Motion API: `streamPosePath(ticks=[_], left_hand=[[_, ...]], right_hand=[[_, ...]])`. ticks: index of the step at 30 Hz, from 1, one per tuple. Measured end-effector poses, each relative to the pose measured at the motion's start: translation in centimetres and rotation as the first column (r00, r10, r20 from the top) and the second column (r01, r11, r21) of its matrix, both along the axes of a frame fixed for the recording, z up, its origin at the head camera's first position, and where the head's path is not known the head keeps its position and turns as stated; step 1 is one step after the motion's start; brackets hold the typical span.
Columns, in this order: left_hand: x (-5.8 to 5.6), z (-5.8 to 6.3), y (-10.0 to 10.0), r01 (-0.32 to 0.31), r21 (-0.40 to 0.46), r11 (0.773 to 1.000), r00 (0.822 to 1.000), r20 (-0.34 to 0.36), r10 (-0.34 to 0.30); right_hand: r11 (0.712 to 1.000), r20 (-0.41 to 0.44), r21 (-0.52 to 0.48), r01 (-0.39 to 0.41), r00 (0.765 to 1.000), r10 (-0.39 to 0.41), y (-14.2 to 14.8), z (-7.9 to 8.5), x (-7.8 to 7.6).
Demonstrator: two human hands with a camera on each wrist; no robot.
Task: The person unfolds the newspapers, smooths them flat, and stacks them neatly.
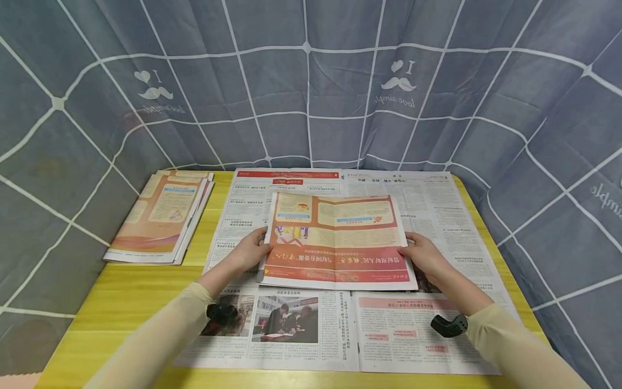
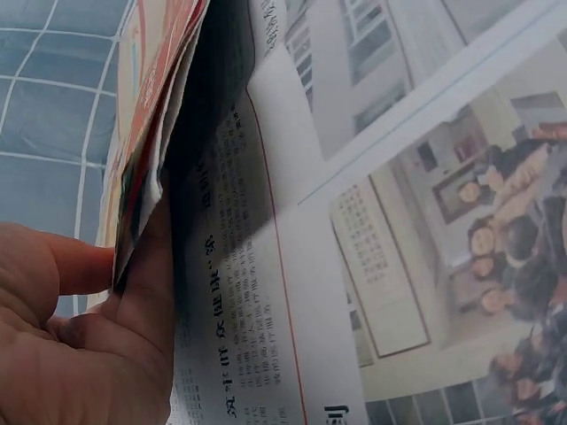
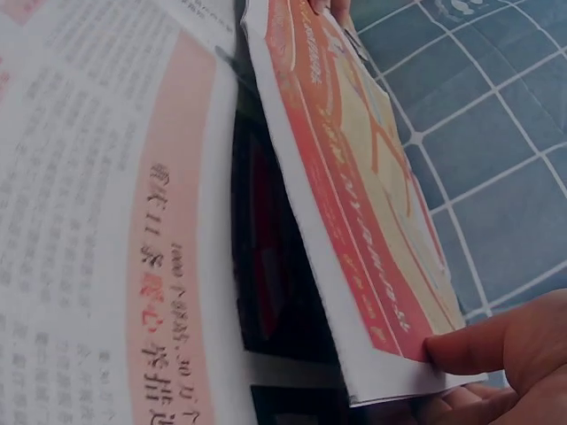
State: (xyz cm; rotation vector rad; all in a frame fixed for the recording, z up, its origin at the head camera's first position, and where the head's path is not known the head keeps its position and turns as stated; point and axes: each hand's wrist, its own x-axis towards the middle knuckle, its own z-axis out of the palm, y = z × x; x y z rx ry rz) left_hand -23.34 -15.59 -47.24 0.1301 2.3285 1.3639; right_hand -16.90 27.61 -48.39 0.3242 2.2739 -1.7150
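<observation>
A folded newspaper (image 1: 359, 237) with a red and orange page faces up, held between both hands above a spread-out newspaper (image 1: 311, 362). My left hand (image 1: 251, 249) pinches its left edge, thumb on top and fingers beneath. On the opposite edge, my right hand (image 1: 425, 254) grips it the same way. In the left wrist view the left hand (image 2: 89, 328) holds several paper layers by their edge, raised off the sheet below. The right wrist view shows the right thumb (image 3: 469, 345) pressing on the red page near a corner.
A stack of folded newspapers (image 1: 160, 216) lies at the table's back left. The yellow wooden table (image 1: 97, 335) shows around the spread sheets. A grey curtain (image 1: 311, 81) with white grid lines surrounds the table's back and sides. Black wrist cameras (image 1: 449, 326) sit on both wrists.
</observation>
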Motion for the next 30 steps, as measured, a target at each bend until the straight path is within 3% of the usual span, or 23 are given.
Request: streamPosePath(ticks=[5,20,26,30], left_hand=[[0.1,-0.3,0.1,0.017,-0.005,1.0,1.0,-0.011,-0.017],[0.4,-0.5,0.0,0.029,-0.028,0.999,0.999,-0.041,-0.031],[0.6,-0.3,0.0,0.04,-0.015,0.999,0.997,-0.063,-0.041],[0.6,-0.2,0.0,0.012,0.026,1.0,0.999,-0.03,-0.011]], right_hand=[[1.0,0.005,0.014,-0.004,1.0,0.004,0.1,-0.5,0.1],[0.98,-0.028,0.191,-0.056,0.998,0.062,-0.3,-1.4,0.0],[0.971,-0.032,0.233,-0.062,0.997,0.071,-0.5,-1.4,0.0],[0.969,-0.039,0.238,-0.067,0.996,0.078,-0.5,-1.5,0.0]])
